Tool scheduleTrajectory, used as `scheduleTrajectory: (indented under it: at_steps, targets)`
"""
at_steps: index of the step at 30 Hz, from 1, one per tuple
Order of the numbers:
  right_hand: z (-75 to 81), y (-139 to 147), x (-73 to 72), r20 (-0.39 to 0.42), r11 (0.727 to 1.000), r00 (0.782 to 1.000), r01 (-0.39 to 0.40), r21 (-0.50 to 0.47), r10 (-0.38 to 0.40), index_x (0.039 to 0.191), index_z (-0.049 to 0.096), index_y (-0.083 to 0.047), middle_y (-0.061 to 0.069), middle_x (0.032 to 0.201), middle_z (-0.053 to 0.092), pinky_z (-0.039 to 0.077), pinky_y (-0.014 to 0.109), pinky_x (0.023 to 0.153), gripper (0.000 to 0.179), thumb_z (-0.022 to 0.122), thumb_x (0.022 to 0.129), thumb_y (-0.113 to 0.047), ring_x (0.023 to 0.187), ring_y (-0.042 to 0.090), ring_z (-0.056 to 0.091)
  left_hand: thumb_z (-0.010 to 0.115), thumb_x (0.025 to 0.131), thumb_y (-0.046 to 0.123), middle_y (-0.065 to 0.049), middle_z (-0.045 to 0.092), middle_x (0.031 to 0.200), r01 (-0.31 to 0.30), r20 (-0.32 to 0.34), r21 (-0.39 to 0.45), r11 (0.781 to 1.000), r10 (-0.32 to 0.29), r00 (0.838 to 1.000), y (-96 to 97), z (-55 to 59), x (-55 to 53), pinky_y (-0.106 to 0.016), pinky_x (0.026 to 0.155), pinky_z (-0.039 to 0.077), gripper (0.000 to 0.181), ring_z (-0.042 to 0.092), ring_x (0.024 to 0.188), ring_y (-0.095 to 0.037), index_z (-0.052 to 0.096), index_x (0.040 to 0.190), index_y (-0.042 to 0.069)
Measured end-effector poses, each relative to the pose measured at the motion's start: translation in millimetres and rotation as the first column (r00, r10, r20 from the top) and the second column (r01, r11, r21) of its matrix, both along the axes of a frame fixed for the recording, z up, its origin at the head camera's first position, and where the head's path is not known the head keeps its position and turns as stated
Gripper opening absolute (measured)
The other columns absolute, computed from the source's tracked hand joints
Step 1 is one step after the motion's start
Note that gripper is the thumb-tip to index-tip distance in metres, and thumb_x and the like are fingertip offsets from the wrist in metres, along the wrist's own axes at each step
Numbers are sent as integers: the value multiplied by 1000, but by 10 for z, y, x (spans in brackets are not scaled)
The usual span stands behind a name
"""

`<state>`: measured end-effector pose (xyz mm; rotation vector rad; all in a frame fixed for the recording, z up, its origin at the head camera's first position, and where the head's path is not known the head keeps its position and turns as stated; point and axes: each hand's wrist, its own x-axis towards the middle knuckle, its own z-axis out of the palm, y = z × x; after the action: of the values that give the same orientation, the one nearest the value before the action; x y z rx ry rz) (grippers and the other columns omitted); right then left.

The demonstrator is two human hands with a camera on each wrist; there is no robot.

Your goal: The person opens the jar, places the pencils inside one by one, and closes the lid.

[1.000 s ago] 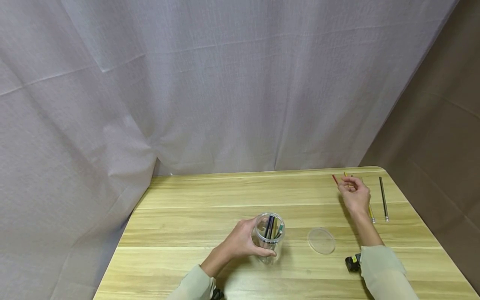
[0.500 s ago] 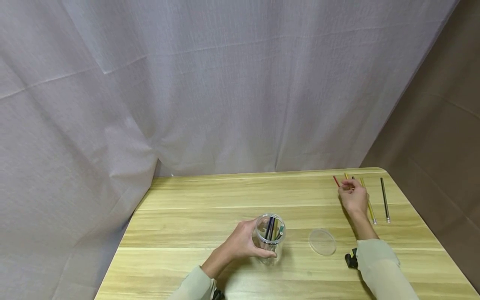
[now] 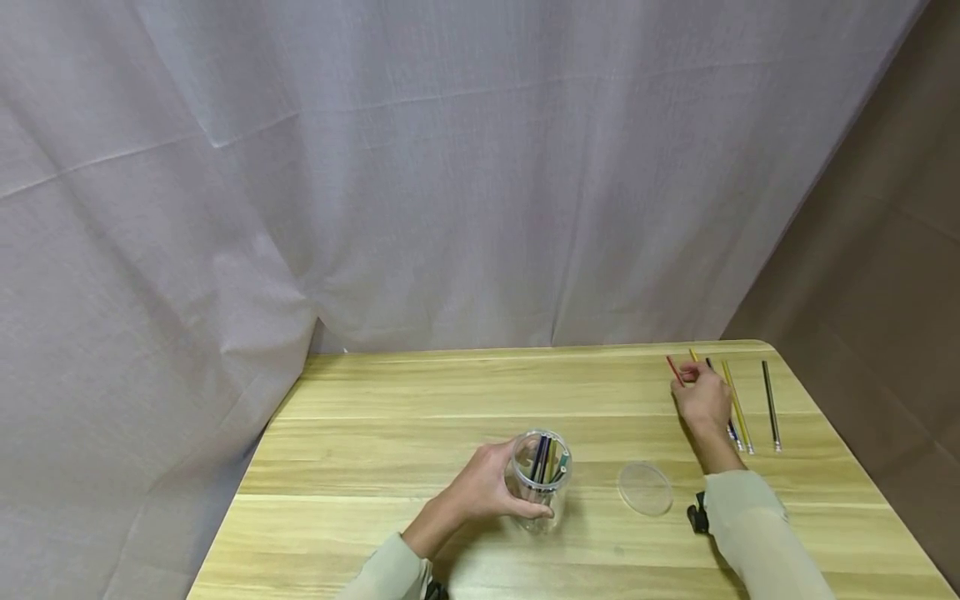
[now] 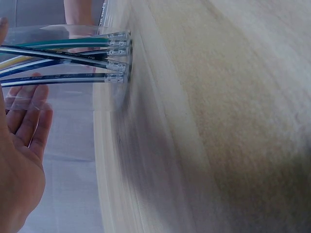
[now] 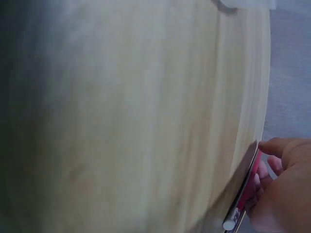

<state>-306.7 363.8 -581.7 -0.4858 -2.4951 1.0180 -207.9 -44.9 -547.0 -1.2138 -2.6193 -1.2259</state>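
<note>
My left hand [image 3: 487, 483] grips a clear round jar [image 3: 542, 492], its thumb curled round the near side. Several pencils [image 3: 547, 458] with metal eraser ends lean inside; through the wall, the left wrist view shows green and dark striped pencils [image 4: 73, 60]. Near the back right of the table, my right hand [image 3: 705, 404] pinches a red pencil [image 3: 674, 369] between thumb and fingers. In the right wrist view, the red pencil [image 5: 250, 187] lies low along the tabletop, white eraser end toward the camera, its far part hidden by the thumb.
A clear round lid [image 3: 645, 488] lies flat between the hands. Beside the right hand lie a yellow pencil [image 3: 738, 407], a dark pencil [image 3: 772, 407] and others partly covered by the hand. A grey curtain [image 3: 450, 208] hangs behind the wooden table [image 3: 375, 433].
My right hand has shifted left and slightly nearer, its fingers closing in on the red pencil. More of the pencils to its right now shows. The left hand and jar stay put.
</note>
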Motion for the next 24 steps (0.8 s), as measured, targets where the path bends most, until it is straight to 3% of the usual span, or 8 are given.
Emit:
scheduleTrajectory:
  at_steps: [12,24]
  targets:
    - [-8,-45,-17,10,997,1000,12,71,-13,116,71,-1,19,104,76,49,59,79,24,66,93,-7,98,48,68,99,70,45,0,75,123,7,-6,10,1000,-7,1000,-3,-4,-6,-31,103,54,93,69,111,-8,57,148,14]
    - [30,-72,13,102,989,995,-28,147,13,113,73,-3,17,97,73,49,56,67,29,61,88,-12,92,48,67,99,70,46,-3,75,124,-5,-15,-6,1000,5,1000,-8,16,15,-32,103,54,95,69,111,-11,57,148,11]
